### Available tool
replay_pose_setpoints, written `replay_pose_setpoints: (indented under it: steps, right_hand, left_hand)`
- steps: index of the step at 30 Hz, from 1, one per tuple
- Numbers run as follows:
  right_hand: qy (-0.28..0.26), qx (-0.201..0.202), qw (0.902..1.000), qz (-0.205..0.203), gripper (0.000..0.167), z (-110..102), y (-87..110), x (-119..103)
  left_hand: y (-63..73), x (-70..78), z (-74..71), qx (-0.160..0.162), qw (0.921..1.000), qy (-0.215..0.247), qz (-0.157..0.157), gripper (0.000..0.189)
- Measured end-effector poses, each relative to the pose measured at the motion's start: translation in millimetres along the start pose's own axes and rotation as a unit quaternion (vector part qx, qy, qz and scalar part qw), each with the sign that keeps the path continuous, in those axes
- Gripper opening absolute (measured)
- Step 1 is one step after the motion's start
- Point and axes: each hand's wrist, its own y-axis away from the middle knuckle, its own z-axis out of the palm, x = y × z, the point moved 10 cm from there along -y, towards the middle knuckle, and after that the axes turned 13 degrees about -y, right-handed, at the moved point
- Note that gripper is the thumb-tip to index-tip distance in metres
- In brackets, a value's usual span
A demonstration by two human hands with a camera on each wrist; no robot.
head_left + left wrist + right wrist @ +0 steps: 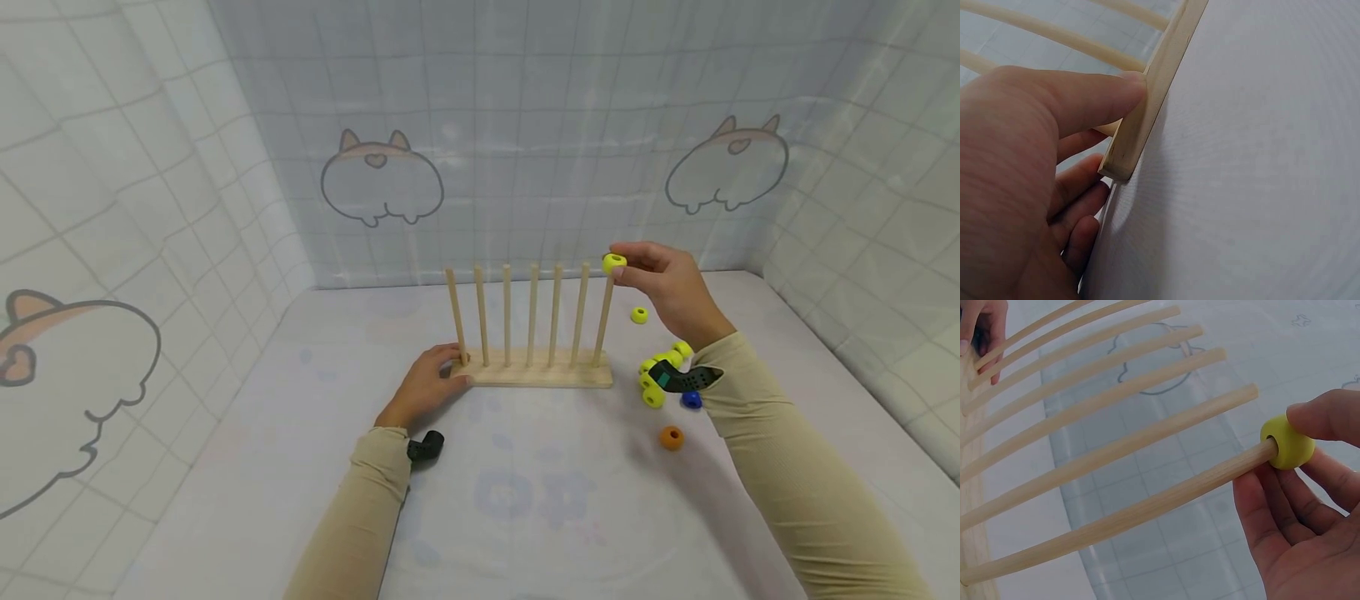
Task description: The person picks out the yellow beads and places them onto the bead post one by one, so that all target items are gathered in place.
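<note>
A wooden rack (531, 377) with several upright pegs stands on the table. My left hand (429, 383) grips the left end of its base, thumb on the front edge and fingers behind, as the left wrist view shows. My right hand (667, 287) pinches a yellow bead (614, 264) between thumb and fingers at the top of the rightmost peg (604, 321). In the right wrist view the tip of that peg enters the hole of the yellow bead (1291, 444).
Several yellow beads (653, 397) lie in a cluster right of the rack, partly behind the right wrist. A lone yellow bead (639, 315) sits farther back. Nearby are a blue bead (692, 401) and an orange bead (672, 437). Patterned cloth walls surround the table.
</note>
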Motion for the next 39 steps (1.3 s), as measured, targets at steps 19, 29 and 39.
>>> replay_pose_setpoints:
  steps: [19,29,39]
  right_hand:
    - [-0.026,-0.019,0.9995,-0.008,0.045,3.8,2.4,0.9]
    - [-0.021,-0.022,0.9995,-0.007,0.046,1.1,0.8,2.3]
    - [-0.018,-0.013,0.9997,-0.013,0.042,-3.0,0.3,3.0]
  left_hand:
    - [1.6,1.2,-0.3,0.0,0.9999,0.011,-0.01,0.045]
    - [0.0,0.4,-0.6,0.003,0.9999,0.012,-0.004,0.044]
    - [0.0,1.1,-0.4,-0.001,0.9999,0.012,-0.003,0.044]
